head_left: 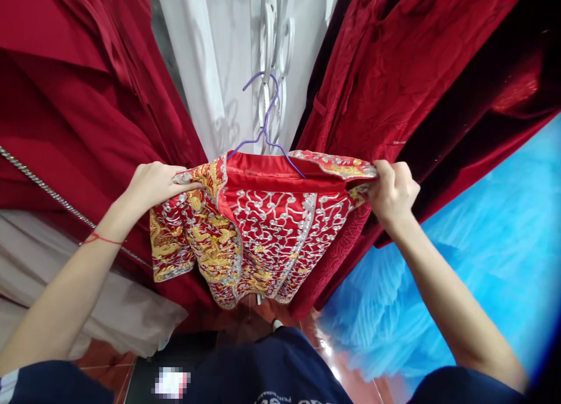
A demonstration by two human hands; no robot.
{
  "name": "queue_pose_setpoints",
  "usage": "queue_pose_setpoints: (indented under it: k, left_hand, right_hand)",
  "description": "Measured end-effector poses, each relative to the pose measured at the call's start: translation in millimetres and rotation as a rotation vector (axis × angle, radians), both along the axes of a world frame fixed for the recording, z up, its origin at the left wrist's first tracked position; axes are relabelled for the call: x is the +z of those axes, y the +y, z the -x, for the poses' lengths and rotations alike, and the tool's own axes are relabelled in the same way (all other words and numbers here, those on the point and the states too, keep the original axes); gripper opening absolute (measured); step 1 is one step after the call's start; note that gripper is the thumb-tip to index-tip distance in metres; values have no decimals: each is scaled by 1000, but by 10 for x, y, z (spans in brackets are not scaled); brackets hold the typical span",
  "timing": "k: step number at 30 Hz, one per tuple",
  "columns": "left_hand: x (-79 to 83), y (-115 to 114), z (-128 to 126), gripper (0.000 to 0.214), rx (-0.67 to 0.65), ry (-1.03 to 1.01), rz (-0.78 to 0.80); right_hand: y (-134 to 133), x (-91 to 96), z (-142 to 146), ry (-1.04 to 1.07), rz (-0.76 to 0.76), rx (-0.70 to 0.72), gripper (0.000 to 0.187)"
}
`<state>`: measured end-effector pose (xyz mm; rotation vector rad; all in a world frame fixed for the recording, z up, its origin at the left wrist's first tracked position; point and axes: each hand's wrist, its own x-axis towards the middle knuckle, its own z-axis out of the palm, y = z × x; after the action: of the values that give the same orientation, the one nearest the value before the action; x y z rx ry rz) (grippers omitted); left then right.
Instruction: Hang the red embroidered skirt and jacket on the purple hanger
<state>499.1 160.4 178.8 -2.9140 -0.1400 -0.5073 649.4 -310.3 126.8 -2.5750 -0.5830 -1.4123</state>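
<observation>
A red jacket [258, 228] with gold and silver embroidery hangs in front of me on a purple wire hanger [265, 129]. My left hand [151, 185] is closed on the jacket's left shoulder. At the other end, my right hand [392, 190] is closed on the right shoulder edge. A thin red string circles my left wrist. The hanger's hook rises above the collar against a white panel; what it hooks onto is not clear.
Dark red garments hang at left [79, 100] and right [421, 82]. A fluffy blue tulle skirt [464, 258] fills the lower right. A white panel [228, 53] stands behind. A metal chain [39, 185] crosses the left side over pale fabric [100, 310].
</observation>
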Motion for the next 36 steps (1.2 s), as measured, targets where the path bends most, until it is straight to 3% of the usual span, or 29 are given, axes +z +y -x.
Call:
queue_pose_setpoints:
  k: [2, 4, 9, 13, 17, 21, 23, 26, 30, 33, 36]
  left_hand:
    - [-20, 6, 12, 65, 4, -26, 12]
    - [-24, -14, 19, 66, -4, -40, 18]
    - [-20, -118, 26, 69, 17, -28, 14]
    - [-16, -160, 34, 66, 45, -35, 65]
    - [18, -241, 68, 56, 43, -11, 59]
    - [5, -724, 55, 52, -254, -203, 8]
    - [-32, -1140, -38, 54, -445, -336, -8]
    - [-92, -1785, -337, 59, -709, -312, -105]
    - [-175, -2289, -896, 92, -651, -295, -61]
    - [-254, -2375, -1214, 100, -567, -305, 8]
    - [-299, -2369, -1354, 91, -518, -311, 39]
  right_hand:
    - [-215, 89, 52, 65, 301, 3, 40]
    - [-320, 138, 112, 112, 442, 31, 42]
    - [-140, -10, 230, 264, 124, 7, 32]
    - [-36, -192, 278, 518, 56, -93, 19]
    - [11, -248, 316, 425, -90, -73, 22]
    - [208, -248, 278, 334, -209, -103, 30]
    - [323, -242, 237, 314, -243, -143, 33]
    - [413, -215, 200, 275, -273, -163, 36]
    - [319, -180, 235, 264, -267, -129, 37]
    - [128, -183, 294, 336, -232, -111, 28]
    - [-88, -175, 375, 353, -211, -153, 21]
